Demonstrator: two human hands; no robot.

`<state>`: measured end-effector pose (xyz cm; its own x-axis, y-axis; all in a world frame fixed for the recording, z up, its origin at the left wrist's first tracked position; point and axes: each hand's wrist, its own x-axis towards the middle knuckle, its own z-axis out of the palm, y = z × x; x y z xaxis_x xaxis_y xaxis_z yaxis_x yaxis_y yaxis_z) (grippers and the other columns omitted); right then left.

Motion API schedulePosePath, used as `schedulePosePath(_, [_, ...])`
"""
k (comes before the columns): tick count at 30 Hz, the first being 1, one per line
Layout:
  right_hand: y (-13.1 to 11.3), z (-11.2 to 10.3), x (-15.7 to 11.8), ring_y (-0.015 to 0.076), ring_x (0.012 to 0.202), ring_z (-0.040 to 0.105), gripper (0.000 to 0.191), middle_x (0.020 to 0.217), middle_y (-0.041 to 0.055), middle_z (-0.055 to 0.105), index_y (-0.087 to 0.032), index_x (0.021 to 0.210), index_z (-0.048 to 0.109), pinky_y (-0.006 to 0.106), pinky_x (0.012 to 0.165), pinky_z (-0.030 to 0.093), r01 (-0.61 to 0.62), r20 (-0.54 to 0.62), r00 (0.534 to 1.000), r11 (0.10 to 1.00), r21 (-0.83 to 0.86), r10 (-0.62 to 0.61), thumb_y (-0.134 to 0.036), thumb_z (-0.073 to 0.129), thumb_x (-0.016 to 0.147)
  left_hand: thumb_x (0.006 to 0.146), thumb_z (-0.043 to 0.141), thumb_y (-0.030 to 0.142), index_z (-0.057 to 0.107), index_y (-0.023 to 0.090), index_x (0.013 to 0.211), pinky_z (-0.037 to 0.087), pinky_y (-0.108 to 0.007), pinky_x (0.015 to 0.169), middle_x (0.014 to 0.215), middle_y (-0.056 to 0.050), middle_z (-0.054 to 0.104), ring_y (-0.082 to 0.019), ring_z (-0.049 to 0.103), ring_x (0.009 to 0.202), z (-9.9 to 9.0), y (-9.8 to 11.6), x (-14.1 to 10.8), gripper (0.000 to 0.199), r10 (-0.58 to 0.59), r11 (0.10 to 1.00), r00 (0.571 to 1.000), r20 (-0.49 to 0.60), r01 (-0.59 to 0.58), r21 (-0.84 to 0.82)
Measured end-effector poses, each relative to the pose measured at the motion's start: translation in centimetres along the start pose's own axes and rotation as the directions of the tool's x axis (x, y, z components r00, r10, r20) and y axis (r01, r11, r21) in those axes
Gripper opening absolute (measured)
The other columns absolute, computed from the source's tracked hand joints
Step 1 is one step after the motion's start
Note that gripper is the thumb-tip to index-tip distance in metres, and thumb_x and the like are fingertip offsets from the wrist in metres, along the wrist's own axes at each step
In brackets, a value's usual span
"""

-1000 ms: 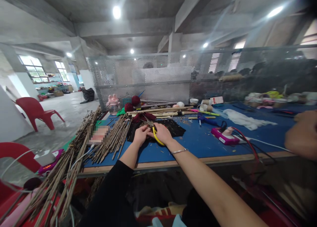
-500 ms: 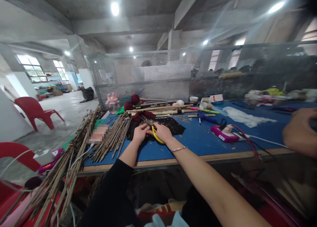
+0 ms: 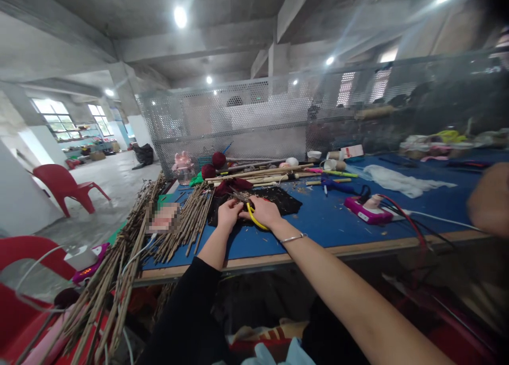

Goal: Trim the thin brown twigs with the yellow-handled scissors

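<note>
My right hand [image 3: 265, 211] is closed around yellow-handled shears [image 3: 256, 217], whose dark metal end points up and left over the black cloth [image 3: 290, 201]. Close beside it, my left hand [image 3: 229, 215] has its fingers drawn together at the cloth; whatever they pinch is too small to make out. Small plant scraps lie on the cloth around the fingertips. A dark red cloth [image 3: 234, 185] sits just beyond the hands. Left of my left hand, a bundle of cut brown twigs [image 3: 185, 222] rests on the blue tabletop [image 3: 322, 222].
Longer twigs [image 3: 127, 280] overhang the table's left end. Pale sticks [image 3: 270, 178] and dark red balls [image 3: 218, 159] lie behind the hands. To the right are a purple power strip [image 3: 368, 210] with cables and a white plastic bag [image 3: 401, 179]. Another person's hand [image 3: 491, 200] appears at the right edge.
The view has shifted slightly, so the table contents appear a little further right. My hands keep the same hold at the cloth. The other person's hand sits slightly further right.
</note>
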<state>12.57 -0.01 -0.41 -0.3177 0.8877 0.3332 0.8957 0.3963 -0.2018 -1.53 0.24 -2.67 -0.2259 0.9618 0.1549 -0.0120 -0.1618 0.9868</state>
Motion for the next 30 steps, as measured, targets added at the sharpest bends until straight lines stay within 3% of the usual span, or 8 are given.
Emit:
schedulePosePath(8, [-0.16, 0.09, -0.02, 0.0262, 0.104, 0.051, 0.066, 0.108, 0.0121, 0.055, -0.021, 0.119, 0.044, 0.034, 0.084, 0.038, -0.032, -0.061, 0.998, 0.999, -0.005, 0.031, -0.066, 0.051, 0.072, 0.059, 0.072, 0.026, 0.070, 0.011, 0.093, 0.043, -0.018, 0.052, 0.074, -0.005, 0.069, -0.011, 0.057, 0.061, -0.08, -0.40, 0.29, 0.036, 0.032, 0.999, 0.999, -0.035, -0.032, 0.014])
schedulePosePath(18, [-0.05, 0.45, 0.01, 0.0274, 0.101, 0.051, 0.070, 0.104, 0.0127, 0.054, -0.020, 0.118, 0.044, 0.036, 0.082, 0.038, -0.057, -0.112, 0.992, 0.998, -0.017, 0.055, -0.071, 0.046, 0.071, 0.060, 0.073, 0.029, 0.066, 0.008, 0.103, 0.037, -0.018, 0.042, 0.070, -0.005, 0.066, -0.005, 0.046, 0.045, 0.21, 0.34, -0.21, 0.048, 0.002, 1.000, 1.000, -0.029, -0.001, 0.011])
schedulePosePath(26, [0.07, 0.54, 0.17, 0.0274, 0.109, 0.046, 0.067, 0.110, 0.0125, 0.053, -0.021, 0.121, 0.042, 0.038, 0.088, 0.035, -0.015, -0.097, 0.995, 1.000, 0.024, 0.017, -0.066, 0.050, 0.072, 0.062, 0.070, 0.028, 0.070, 0.009, 0.093, 0.034, -0.017, 0.040, 0.062, -0.002, 0.065, -0.005, 0.043, 0.043, 0.25, 0.31, -0.39, 0.036, -0.003, 1.000, 0.998, 0.060, 0.005, -0.027])
schedulePosePath(30, [0.09, 0.43, 0.16, 0.0278, 0.110, 0.046, 0.069, 0.113, 0.0131, 0.052, -0.021, 0.123, 0.040, 0.040, 0.088, 0.034, 0.009, -0.072, 0.997, 1.000, 0.023, -0.008, -0.067, 0.049, 0.072, 0.059, 0.071, 0.027, 0.072, 0.010, 0.084, 0.037, -0.018, 0.044, 0.064, -0.002, 0.066, -0.008, 0.049, 0.049, 0.21, 0.25, -0.39, 0.030, 0.017, 0.999, 0.998, 0.062, -0.015, -0.032])
